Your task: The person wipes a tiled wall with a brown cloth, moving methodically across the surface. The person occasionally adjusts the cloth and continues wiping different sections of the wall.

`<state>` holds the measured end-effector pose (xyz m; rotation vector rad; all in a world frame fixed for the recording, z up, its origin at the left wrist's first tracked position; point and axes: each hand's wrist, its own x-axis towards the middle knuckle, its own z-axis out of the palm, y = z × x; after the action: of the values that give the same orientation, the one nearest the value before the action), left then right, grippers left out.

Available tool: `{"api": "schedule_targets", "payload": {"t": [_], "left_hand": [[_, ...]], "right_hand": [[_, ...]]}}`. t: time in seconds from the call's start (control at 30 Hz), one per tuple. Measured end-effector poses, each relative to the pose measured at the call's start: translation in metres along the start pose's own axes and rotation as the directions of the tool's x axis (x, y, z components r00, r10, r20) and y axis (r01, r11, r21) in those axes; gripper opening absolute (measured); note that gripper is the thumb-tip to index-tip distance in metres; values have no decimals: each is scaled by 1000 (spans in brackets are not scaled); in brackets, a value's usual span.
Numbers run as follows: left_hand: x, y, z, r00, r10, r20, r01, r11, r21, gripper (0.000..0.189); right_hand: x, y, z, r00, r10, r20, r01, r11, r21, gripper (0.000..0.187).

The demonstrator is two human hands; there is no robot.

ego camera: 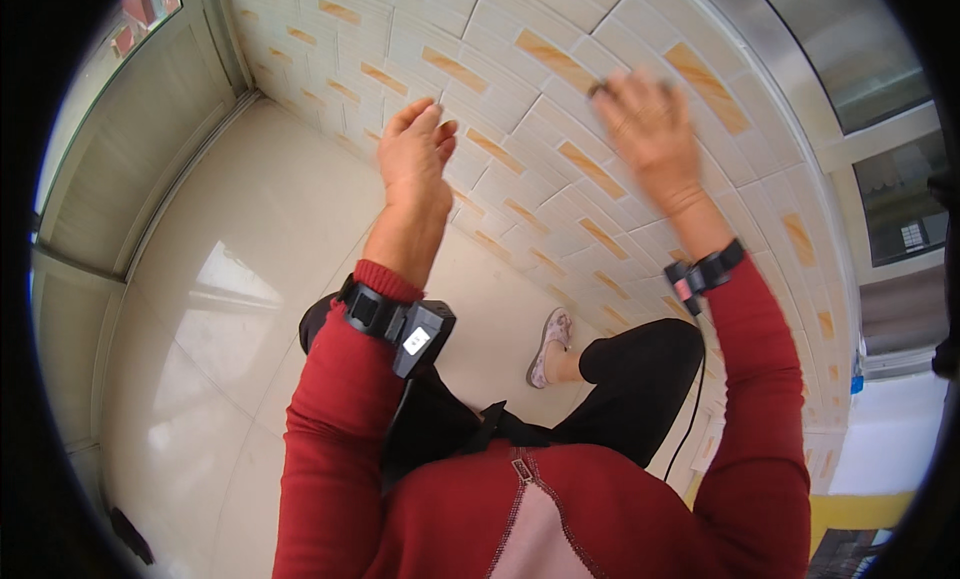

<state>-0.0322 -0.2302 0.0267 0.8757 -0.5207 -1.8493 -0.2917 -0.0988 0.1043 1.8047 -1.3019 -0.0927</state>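
My left hand (418,147) is raised before the tiled wall (517,106), its thumb and fingertips drawn together. Whether something thin sits between them is too small to tell. To its right, my right hand (651,140) is blurred and lies over the same wall, back of the hand towards me. A small dark thing (598,89) shows at the edge of its fingers; the blur hides what it is and whether I grip it. The wall tiles are pale with orange-brown rectangles. I cannot tell whether either hand touches them.
A black device (424,339) is strapped on my left forearm. Another wrist device (701,275) on the right trails a black cable (691,421). A metal-framed glass door (142,151) stands left of the glossy tile floor (217,279). Windows (904,204) line the right; my patterned shoe (551,346) is below.
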Motion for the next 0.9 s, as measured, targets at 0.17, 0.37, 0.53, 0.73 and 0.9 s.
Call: {"api": "schedule_targets", "payload": {"t": [0.17, 0.37, 0.53, 0.73, 0.9], "left_hand": [[-4, 5, 10, 999, 25, -36, -28, 996, -80, 25], [-3, 7, 0, 995, 28, -92, -38, 993, -108, 26], [-5, 7, 4, 996, 17, -88, -24, 997, -79, 24], [-11, 8, 8, 996, -62, -71, 53, 992, -112, 19], [-6, 7, 4, 993, 4, -122, -18, 993, -114, 18]], "right_hand": [[77, -4, 16, 985, 72, -157, -81, 996, -46, 49], [37, -130, 121, 933, -257, 253, 229, 964, 132, 45], [42, -127, 120, 940, -297, 167, 271, 949, 160, 44], [193, -29, 59, 969, 45, -244, -54, 998, -28, 44], [230, -40, 71, 951, 11, -309, -41, 995, -91, 41]]}}
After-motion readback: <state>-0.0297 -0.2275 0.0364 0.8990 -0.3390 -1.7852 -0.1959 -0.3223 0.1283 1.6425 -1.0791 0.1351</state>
